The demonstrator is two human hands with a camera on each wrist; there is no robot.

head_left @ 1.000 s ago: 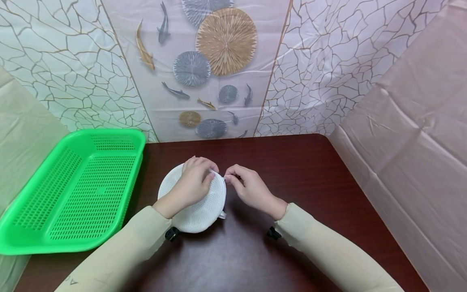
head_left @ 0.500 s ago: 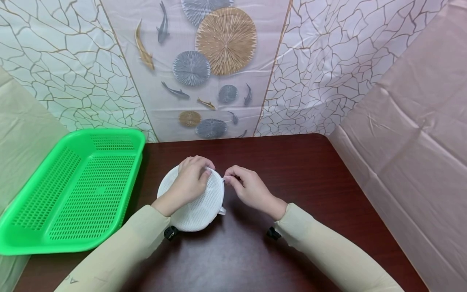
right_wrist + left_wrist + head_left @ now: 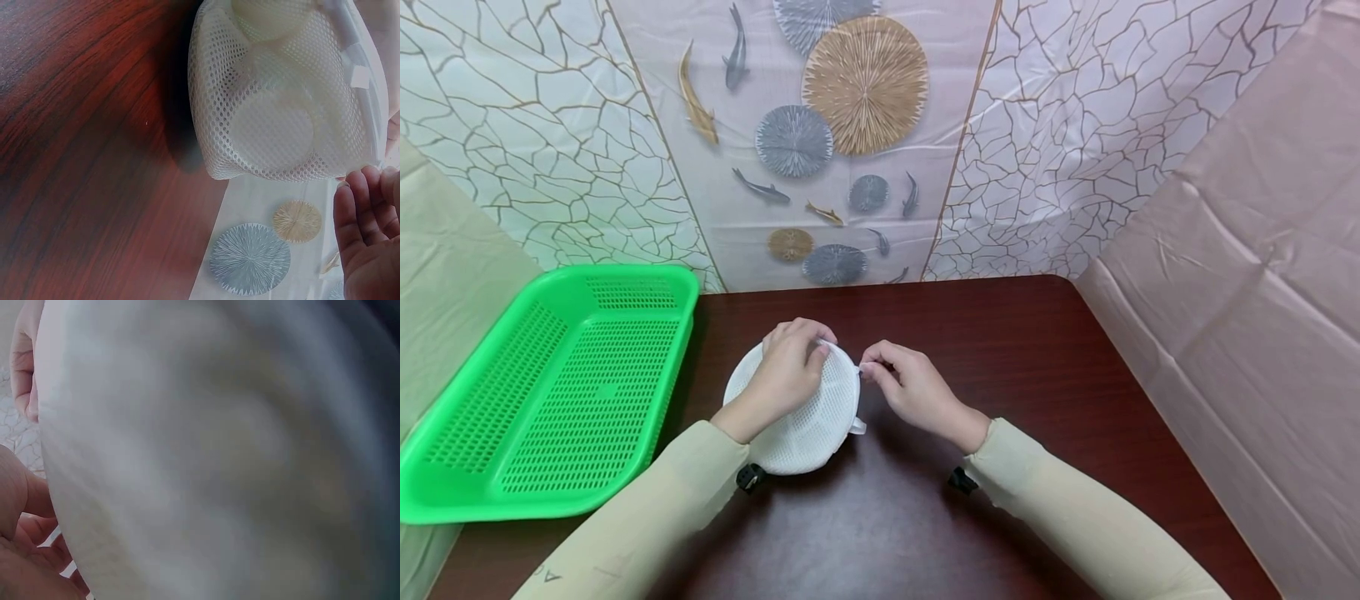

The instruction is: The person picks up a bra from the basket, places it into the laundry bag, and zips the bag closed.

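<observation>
A round white mesh laundry bag (image 3: 811,432) stands over the middle of the table. My left hand (image 3: 784,373) grips its far upper edge, thumb over the top and fingers round the rim. At the bag's right rim, the thumb and forefinger of my right hand (image 3: 913,387) pinch a small tab, mostly hidden by the fingertips. A short white loop (image 3: 858,427) sticks out lower on the same side. Seen from the right wrist, the mesh side (image 3: 209,81) shows pale rounded shapes through its holes, with a white label (image 3: 360,77) by the rim band.
A large green plastic basket (image 3: 681,350) stands on the left of the dark red-brown table (image 3: 1000,350). Patterned sheeting (image 3: 1037,167) hangs behind the table, and a plain beige sheet (image 3: 1240,292) borders the right side.
My left hand and the bag's upper edge have shifted slightly left, away from my right hand. The right hand has stayed almost in place at the rim.
</observation>
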